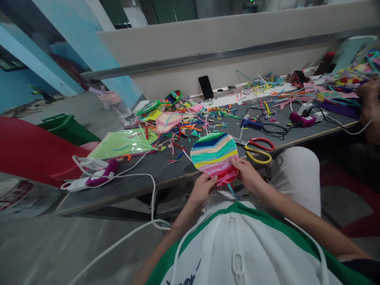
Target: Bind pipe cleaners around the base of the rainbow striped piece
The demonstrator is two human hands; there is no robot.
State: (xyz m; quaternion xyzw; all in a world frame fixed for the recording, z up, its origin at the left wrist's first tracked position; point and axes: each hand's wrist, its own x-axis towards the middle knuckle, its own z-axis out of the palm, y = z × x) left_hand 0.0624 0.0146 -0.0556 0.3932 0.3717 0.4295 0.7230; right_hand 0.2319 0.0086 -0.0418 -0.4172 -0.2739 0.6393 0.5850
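Observation:
Between my two hands I hold a round disc covered in rows of coloured pipe cleaners (214, 152), striped green, blue, peach, teal, yellow, pink and red. My left hand (204, 187) pinches its lower left edge. On the lower right edge, my right hand (246, 171) grips with thumb and fingers. A teal strip (232, 190) hangs below the disc toward my lap. Just right of the disc lie scissors (259, 151) with one red and one yellow handle, partly over the table's front edge. A blue glue gun (251, 123) rests beyond them.
Pipe cleaner scraps (218, 118) litter the grey table (160, 170). A pink heart-shaped piece (168, 122) and a green plastic packet (124, 143) lie left. White cables (153, 198) run off a purple-and-white power strip (102, 174). A phone (206, 87) leans at the back. Another person's hand (369, 95) is far right.

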